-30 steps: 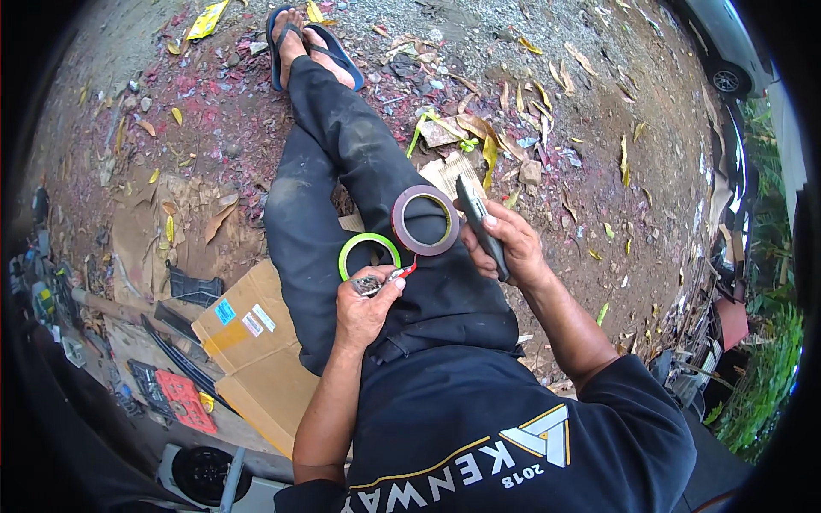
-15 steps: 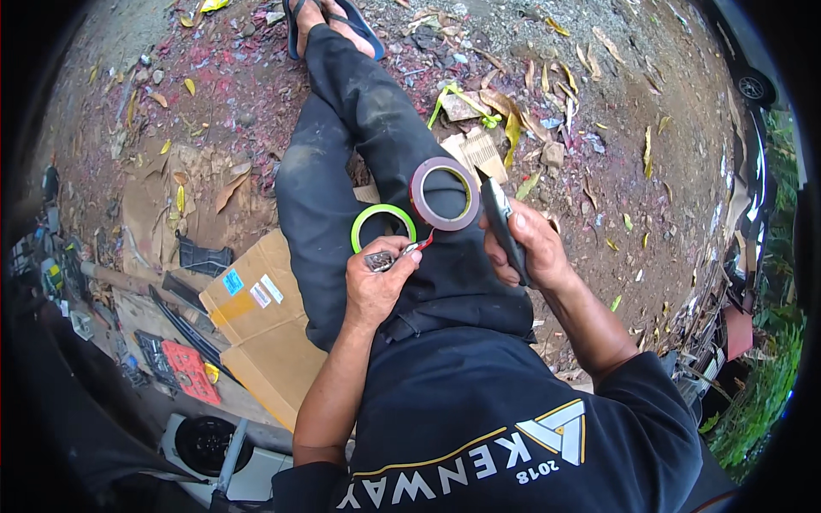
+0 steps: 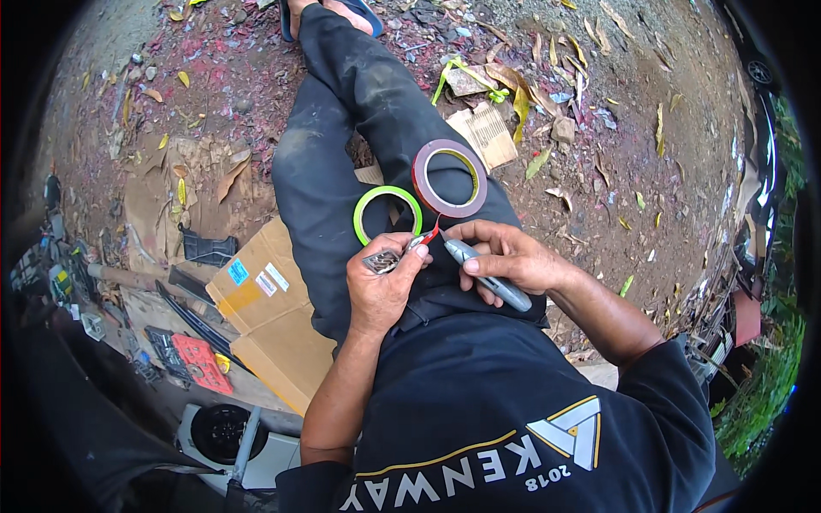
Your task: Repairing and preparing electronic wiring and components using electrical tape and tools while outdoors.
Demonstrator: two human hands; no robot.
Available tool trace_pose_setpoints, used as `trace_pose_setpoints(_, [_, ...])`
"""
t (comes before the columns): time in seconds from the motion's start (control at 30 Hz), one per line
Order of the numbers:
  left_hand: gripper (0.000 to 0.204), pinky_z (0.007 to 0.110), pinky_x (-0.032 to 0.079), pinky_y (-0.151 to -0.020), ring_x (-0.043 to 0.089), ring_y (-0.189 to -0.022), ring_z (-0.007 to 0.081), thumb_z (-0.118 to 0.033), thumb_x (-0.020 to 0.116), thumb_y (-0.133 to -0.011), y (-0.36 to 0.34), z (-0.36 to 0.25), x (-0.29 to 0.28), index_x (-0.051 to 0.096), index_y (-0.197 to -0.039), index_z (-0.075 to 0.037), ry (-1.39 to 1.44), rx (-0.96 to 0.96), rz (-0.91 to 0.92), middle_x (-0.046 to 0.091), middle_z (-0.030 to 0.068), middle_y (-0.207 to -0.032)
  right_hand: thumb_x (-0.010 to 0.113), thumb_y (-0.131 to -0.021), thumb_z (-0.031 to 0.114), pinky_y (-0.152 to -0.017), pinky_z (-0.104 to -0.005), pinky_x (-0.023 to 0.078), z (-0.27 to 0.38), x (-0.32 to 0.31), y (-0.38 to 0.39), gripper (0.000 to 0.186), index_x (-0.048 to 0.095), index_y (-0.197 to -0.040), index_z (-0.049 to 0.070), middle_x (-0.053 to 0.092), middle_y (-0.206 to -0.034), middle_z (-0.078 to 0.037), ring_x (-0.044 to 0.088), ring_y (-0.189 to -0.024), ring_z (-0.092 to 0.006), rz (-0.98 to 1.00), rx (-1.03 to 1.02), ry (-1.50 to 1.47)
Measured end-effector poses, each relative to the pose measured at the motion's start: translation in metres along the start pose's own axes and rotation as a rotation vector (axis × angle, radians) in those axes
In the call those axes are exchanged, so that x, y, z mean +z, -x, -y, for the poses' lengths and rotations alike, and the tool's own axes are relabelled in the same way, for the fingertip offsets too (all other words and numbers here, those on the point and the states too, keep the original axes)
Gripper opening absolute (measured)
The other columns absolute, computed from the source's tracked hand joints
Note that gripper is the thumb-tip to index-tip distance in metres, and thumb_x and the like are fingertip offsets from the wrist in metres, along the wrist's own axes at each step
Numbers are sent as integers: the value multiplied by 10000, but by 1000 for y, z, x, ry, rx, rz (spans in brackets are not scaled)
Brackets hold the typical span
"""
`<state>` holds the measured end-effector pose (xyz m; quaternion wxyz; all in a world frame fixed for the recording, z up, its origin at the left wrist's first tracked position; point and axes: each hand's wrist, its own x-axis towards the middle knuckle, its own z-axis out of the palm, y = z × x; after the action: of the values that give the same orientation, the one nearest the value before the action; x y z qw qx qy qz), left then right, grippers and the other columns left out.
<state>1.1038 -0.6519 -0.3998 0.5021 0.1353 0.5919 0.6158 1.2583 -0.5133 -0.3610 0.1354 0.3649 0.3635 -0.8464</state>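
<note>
My left hand (image 3: 376,291) is closed around a small silvery piece (image 3: 382,262), mostly covered by the fingers. A short red strip of tape (image 3: 430,234) sticks out between its thumb and fingertip, toward the large tape roll. My right hand (image 3: 523,262) grips a grey utility knife (image 3: 496,284), its tip close beside the red strip; whether they touch I cannot tell. On my lap lie a large reddish-purple tape roll (image 3: 453,211) and, left of it, a lime-green tape roll (image 3: 360,219).
Flattened cardboard (image 3: 269,321) lies left of my legs, near a red tool case (image 3: 202,363). Another cardboard scrap (image 3: 484,137), a flat stone (image 3: 468,81) and dry leaves are strewn on the dirt ahead. A dark car (image 3: 758,73) stands far right.
My right hand has brought the knife left and turned it, so its tip is now at the red strip. My left hand keeps its grip, nearly still.
</note>
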Motion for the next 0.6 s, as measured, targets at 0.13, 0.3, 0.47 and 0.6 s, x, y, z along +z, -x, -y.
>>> trace_pose_setpoints(0.13, [86,228,492,-625,614,-693,100,26,628,-824,2,2,-1,558,-774,25,-78,55,6,658,90,-808,613,-888,220,-452,-229,473,4,4,-3,591,331,-1357,-1,609,-772,-83,580,-532,-110,53,5,-35])
trace_pose_setpoints(0.3, [143,245,461,-586,587,-654,101,20,671,-783,2,16,-3,539,-727,22,-176,174,-25,658,81,-794,615,-885,199,-436,-232,465,1,5,-8,608,306,-1379,22,600,-742,-90,576,-514,-116,53,10,8])
trace_pose_setpoints(0.47, [161,258,461,-588,589,-649,124,12,686,-766,2,16,-2,537,-706,28,-183,159,-52,662,95,-800,598,-893,177,-416,-234,455,-1,5,-9,579,313,-1376,30,592,-725,-89,568,-487,-121,57,9,-30])
trace_pose_setpoints(0.6, [158,260,462,-589,591,-649,127,12,687,-764,4,17,-3,540,-710,27,-201,173,-52,661,98,-800,587,-900,171,-410,-232,452,-2,5,-9,542,340,-1362,30,590,-720,-81,568,-485,-120,63,1,-52])
